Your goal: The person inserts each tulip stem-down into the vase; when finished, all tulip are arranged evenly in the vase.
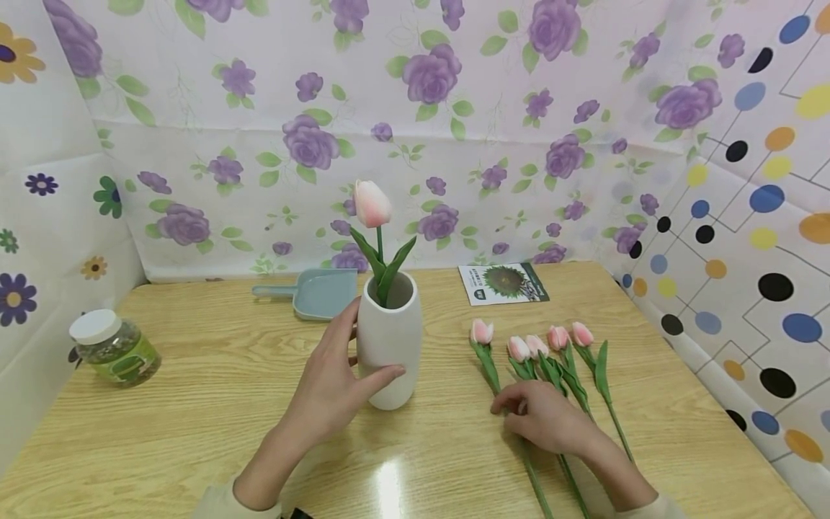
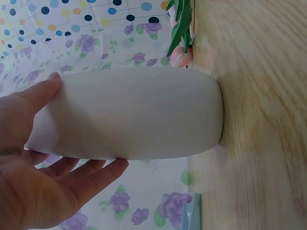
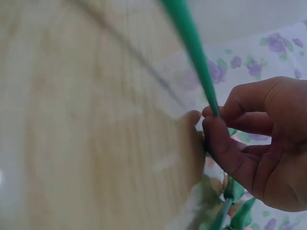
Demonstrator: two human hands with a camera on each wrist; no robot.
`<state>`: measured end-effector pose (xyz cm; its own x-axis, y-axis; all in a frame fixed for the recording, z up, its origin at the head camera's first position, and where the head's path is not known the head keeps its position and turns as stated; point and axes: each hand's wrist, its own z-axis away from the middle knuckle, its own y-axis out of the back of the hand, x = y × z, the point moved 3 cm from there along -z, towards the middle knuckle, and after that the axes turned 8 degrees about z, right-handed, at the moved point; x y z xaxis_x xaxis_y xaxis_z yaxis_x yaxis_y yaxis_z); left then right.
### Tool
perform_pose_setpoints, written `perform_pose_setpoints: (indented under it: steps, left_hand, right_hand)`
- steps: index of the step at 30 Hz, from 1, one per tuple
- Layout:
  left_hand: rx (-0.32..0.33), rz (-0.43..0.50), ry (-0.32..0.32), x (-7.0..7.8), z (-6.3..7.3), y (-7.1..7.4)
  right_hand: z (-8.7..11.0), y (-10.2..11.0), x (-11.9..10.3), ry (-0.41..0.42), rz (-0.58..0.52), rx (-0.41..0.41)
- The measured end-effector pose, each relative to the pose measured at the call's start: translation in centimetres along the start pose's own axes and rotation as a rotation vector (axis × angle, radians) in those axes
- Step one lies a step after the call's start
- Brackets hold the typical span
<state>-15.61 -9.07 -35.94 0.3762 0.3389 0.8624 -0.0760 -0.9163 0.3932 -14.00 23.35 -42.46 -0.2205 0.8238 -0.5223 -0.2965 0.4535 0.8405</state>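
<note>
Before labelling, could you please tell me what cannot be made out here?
- Head: lower stem of the standing tulip, hidden by the vase.
- Head: fine print on the packet, too small.
- Left wrist: rest of the dustpan, cut off by the bottom edge.
- Right wrist: far end of the pinched stem, cut off by the top edge.

On your bench [image 1: 220, 346], toward the left, sits a jar [image 1: 119, 353] with a white lid and green label. Farther back you have a blue-grey dustpan [image 1: 326, 294] and a printed packet [image 1: 504, 283]. A purple-flowered sheet [image 1: 259, 209] hangs behind, a dotted sheet [image 1: 733, 231] to your right.
</note>
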Motion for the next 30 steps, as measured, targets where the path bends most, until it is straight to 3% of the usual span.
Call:
perform_pose_setpoints:
  steps: [7, 13, 20, 30]
  left_hand:
    - [-0.001, -0.001, 0.000, 0.04, -0.04, 0.03]
    - [-0.002, 0.003, 0.013, 0.08, -0.01, -0.01]
    - [0.000, 0.005, 0.010, 0.12, 0.00, 0.00]
    - [0.001, 0.008, 0.016, 0.07, 0.00, 0.00]
  right_hand:
    - [-0.21, -0.43, 0.01, -0.030, -0.298, -0.050]
    - [-0.33, -0.67, 0.10, -0.009, -0.444, -0.056]
    - [-0.51, -0.44, 0.24, -0.026, -0.477, -0.013]
    - [-0.68, 0.31, -0.51, -0.087, -0.521, 0.135]
